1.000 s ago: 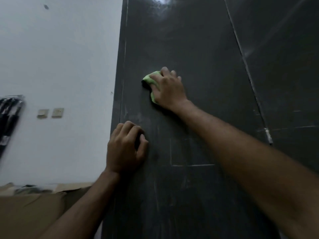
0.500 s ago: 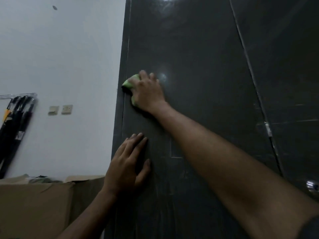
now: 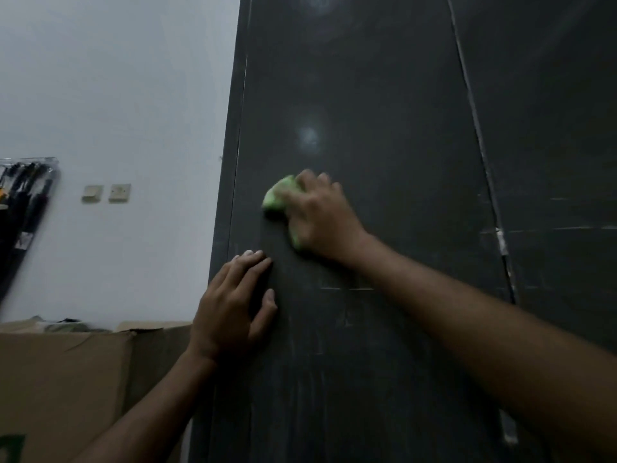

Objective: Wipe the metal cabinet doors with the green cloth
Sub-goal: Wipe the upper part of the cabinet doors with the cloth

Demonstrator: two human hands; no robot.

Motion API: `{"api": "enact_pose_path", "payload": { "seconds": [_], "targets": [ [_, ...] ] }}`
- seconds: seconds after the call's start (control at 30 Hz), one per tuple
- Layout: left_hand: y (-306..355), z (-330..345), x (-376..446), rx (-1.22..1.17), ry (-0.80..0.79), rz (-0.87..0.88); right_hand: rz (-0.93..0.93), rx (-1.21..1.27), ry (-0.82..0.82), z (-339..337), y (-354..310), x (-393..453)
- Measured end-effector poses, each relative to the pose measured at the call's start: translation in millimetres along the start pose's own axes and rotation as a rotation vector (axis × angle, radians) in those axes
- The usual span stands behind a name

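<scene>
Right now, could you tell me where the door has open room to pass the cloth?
Open: the door panel above the right hand and green cloth, rightward to the seam. Crowded: the lower left edge, where the left hand lies flat.

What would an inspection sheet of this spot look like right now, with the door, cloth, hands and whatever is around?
Surface: dark metal cabinet door, upright, with pale scratches and smears lower down; a second door to its right past a seam.
Job's things: green cloth, bunched, pressed on the door near its left edge.
Clutter: cardboard box low on the left, beside the cabinet.
Grippers: right hand grips the cloth against the door; left hand rests flat on the door below it, fingers straight.
Cables: nothing seen.
Surroundings: white wall with two wall plates; dark long items hang at the far left, too blurred to name.
</scene>
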State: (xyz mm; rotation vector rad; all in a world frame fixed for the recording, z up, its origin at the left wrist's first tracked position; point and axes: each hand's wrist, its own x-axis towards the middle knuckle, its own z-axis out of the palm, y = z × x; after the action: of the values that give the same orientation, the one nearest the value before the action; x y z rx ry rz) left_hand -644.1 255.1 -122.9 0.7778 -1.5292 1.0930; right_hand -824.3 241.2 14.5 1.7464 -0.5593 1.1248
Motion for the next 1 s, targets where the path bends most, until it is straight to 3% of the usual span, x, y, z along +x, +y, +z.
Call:
{"api": "enact_pose_path", "payload": {
  "seconds": [0.07, 0.13, 0.17, 0.27, 0.33, 0.37, 0.4, 0.47, 0.53, 0.57, 0.63, 0.7, 0.77, 0.8, 0.83, 0.9, 0.97, 1.0],
  "targets": [
    [0.1, -0.2, -0.3, 0.006, 0.001, 0.008, -0.325, 0.044, -0.153, -3.7, 2.5, -25.4],
    [-0.8, 0.1, -1.1, -0.005, -0.006, -0.002, -0.354, -0.056, -0.121, -22.9, 42.1, -25.1],
    [-1.2, 0.2, -1.2, -0.009, -0.004, -0.009, -0.238, -0.107, -0.037, -31.3, 66.4, -22.5],
    [-1.6, 0.9, -2.2, -0.014, -0.007, -0.010, 0.339, -0.135, 0.210, -49.9, 124.8, -22.4],
    [-3.0, 0.5, -2.6, -0.014, -0.009, -0.007, 0.658, -0.084, 0.282, -43.2, 110.9, -21.5],
    [-3.3, -0.1, -2.4, -0.014, -0.010, -0.005, 0.682, -0.083, 0.273, -34.8, 90.1, -24.1],
    [-2.9, -0.5, -2.6, -0.013, -0.010, -0.005, 0.587, -0.070, 0.252, -25.3, 66.6, -31.0],
    [-2.3, -0.8, -2.6, -0.004, -0.013, 0.000, 0.179, -0.017, 0.103, -12.0, 28.6, -58.3],
    [-2.3, -1.2, -2.1, -0.003, -0.017, 0.006, -0.181, -0.038, -0.036, -23.1, 35.4, -79.4],
    [-2.9, -1.5, -1.7, -0.006, -0.020, 0.005, -0.221, -0.090, -0.042, -32.4, 52.0, -80.5],
    [-3.1, -2.1, -2.1, -0.012, -0.025, 0.000, -0.006, -0.203, 0.056, -47.3, 93.8, -79.7],
    [-2.1, -2.2, -2.3, -0.009, -0.026, 0.002, 0.399, -0.240, 0.188, -60.6, 136.3, -83.6],
    [-2.3, -2.2, -2.7, -0.007, -0.023, 0.002, 0.733, -0.168, 0.301, -63.6, 144.8, -92.6],
    [-2.1, -2.6, -2.8, -0.008, -0.025, 0.002, 0.786, -0.149, 0.317, -60.6, 133.3, -97.9],
    [-1.7, -3.1, -2.7, -0.008, -0.028, 0.001, 0.750, -0.142, 0.310, -55.4, 118.2, -105.9],
    [-1.2, -3.3, -2.6, 0.002, -0.031, 0.005, 0.465, -0.135, 0.210, -46.6, 90.1, -131.1],
    [-2.4, -3.7, -2.5, 0.011, -0.040, 0.013, 0.169, -0.189, 0.076, -51.7, 96.4, -143.6],
    [-3.2, -3.8, -2.2, 0.013, -0.043, 0.016, 0.134, -0.259, 0.053, -57.7, 113.5, -136.8]
  ]
}}
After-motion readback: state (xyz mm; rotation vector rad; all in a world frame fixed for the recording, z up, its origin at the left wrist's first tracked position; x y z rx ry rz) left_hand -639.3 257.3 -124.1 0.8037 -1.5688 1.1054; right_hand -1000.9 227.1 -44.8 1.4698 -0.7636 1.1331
